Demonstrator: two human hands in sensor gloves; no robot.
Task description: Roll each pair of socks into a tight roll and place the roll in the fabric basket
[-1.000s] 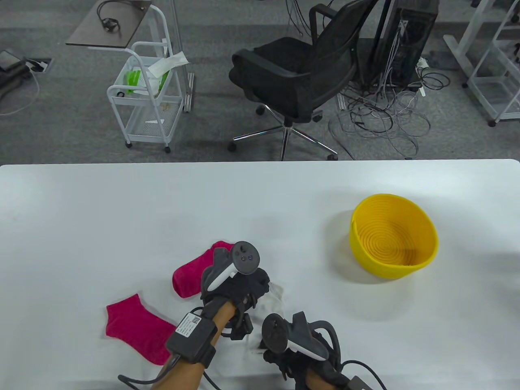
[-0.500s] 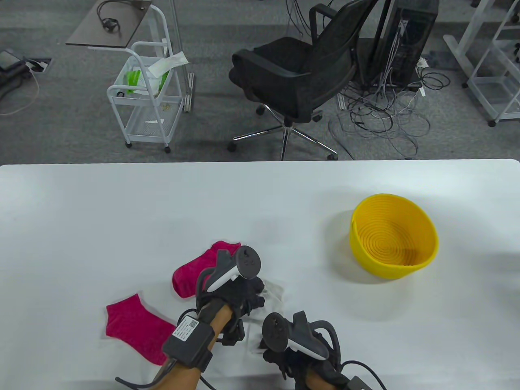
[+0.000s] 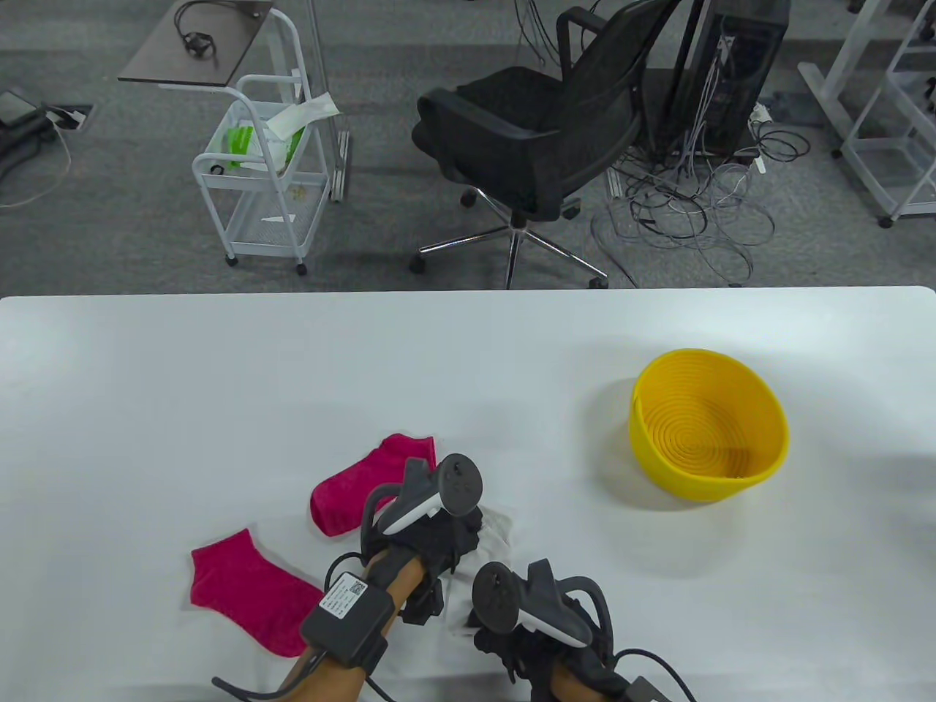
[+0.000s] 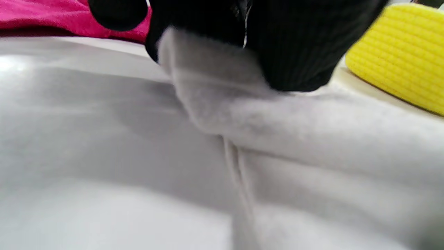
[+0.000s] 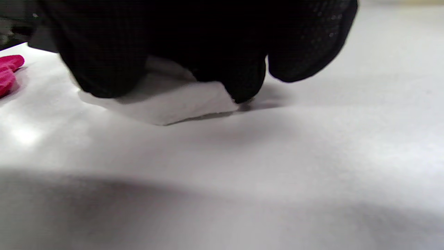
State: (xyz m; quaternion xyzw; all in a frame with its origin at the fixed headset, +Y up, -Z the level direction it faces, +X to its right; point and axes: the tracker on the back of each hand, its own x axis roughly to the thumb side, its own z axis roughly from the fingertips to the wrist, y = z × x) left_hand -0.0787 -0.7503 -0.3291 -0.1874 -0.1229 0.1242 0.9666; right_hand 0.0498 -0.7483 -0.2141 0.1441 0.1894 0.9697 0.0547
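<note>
We're rolling the white sock pair [image 3: 488, 528]: left hand [image 3: 431, 537] curls over its far end, right hand [image 3: 530, 640] pinches the near end. Yellow basket [image 3: 775, 446], right of both hands, holds nothing; pink socks [image 3: 248, 594] left unrolled.

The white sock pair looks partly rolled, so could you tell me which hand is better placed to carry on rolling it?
Probably the left hand: its fingers curl over the folded far end of the white sock pair. The right hand holds the near end against the table, anchoring it.
</note>
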